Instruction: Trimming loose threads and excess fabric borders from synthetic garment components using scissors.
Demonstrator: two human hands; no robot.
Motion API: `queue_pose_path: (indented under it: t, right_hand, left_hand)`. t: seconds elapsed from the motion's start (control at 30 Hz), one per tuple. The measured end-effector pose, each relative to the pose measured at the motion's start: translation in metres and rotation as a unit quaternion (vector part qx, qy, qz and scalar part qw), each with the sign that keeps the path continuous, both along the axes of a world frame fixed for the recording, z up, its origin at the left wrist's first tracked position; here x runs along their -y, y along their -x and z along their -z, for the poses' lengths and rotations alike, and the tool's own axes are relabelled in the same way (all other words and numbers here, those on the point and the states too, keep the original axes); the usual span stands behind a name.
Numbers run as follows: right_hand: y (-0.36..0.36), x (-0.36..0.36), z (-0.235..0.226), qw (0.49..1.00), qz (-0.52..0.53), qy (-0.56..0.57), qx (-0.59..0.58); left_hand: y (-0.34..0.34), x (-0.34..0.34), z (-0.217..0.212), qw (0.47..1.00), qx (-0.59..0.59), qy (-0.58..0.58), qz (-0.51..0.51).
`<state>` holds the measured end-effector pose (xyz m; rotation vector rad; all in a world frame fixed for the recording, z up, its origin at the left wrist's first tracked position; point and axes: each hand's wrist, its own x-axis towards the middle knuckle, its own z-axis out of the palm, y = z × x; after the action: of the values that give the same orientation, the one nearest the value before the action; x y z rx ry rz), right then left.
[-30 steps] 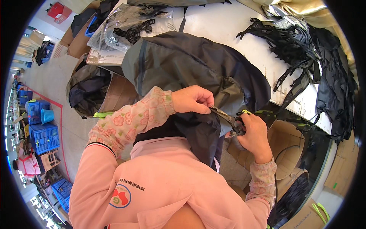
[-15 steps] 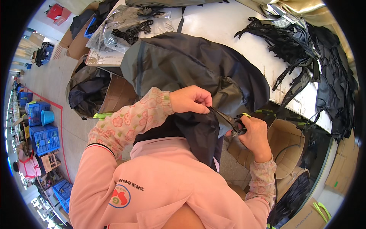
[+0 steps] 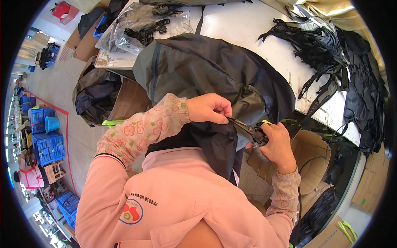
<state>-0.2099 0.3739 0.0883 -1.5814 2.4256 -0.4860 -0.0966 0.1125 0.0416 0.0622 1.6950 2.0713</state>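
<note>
Against our chest, at the edge of the white table [image 3: 248, 29], our left hand [image 3: 209, 108] pinches the dark grey fabric bag [image 3: 206, 74], which drapes off the table. Our right hand [image 3: 276, 142] grips small black snips [image 3: 248, 130], their tips touching the fabric beside our left fingers.

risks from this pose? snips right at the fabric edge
1. The left hand pinches the dark grey fabric right at the tips of the thread snips held in the right hand; a slip might nick a finger.
2. The blades lie against the fabric edge, so a cut could catch the cloth itself.
</note>
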Motion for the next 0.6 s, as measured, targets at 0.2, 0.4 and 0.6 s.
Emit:
queue_pose_path:
  t: [0.2, 0.4, 0.6]
  right_hand:
    - [0.003, -0.005, 0.006, 1.000, -0.007, -0.021, 0.013]
    - [-0.003, 0.005, -0.004, 0.999, 0.006, 0.009, 0.050]
    - [-0.001, 0.007, -0.005, 0.998, -0.003, -0.020, 0.055]
  left_hand:
    - [-0.001, 0.000, 0.001, 1.000, 0.001, 0.013, 0.001]
    - [-0.001, -0.002, 0.000, 1.000, 0.003, 0.001, -0.001]
    - [-0.001, 0.000, 0.001, 1.000, 0.001, 0.002, 0.001]
